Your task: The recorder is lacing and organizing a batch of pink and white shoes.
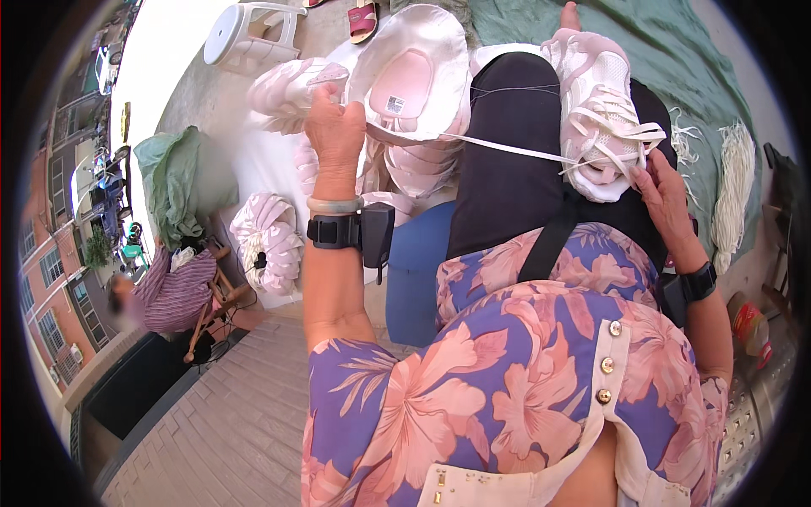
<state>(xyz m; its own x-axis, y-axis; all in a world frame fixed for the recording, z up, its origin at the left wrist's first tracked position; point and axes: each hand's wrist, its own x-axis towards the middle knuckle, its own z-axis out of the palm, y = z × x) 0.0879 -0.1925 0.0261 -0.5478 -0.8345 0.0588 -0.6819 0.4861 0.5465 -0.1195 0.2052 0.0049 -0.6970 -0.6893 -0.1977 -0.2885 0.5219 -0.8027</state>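
Observation:
A white and pale pink sneaker (596, 110) rests on my right thigh, its toe away from me and its white laces partly threaded. My left hand (334, 135) is raised to the left, closed on a white shoelace (507, 148) that stretches almost straight from the sneaker. My right hand (666, 198) grips the sneaker at its near right side, by the opening; some fingertips are hidden. Just right of my left hand is a rounded white piece (359, 89) with a pink inner panel and a small label. Another pink and white sneaker (291, 89) lies behind my left hand.
Several pink and white shoe parts (266, 241) lie stacked on a white sheet at left. A bundle of white laces (733, 190) lies on green cloth (710, 80) at right. A white stool (249, 38) stands at far left. Another person (177, 291) sits farther left.

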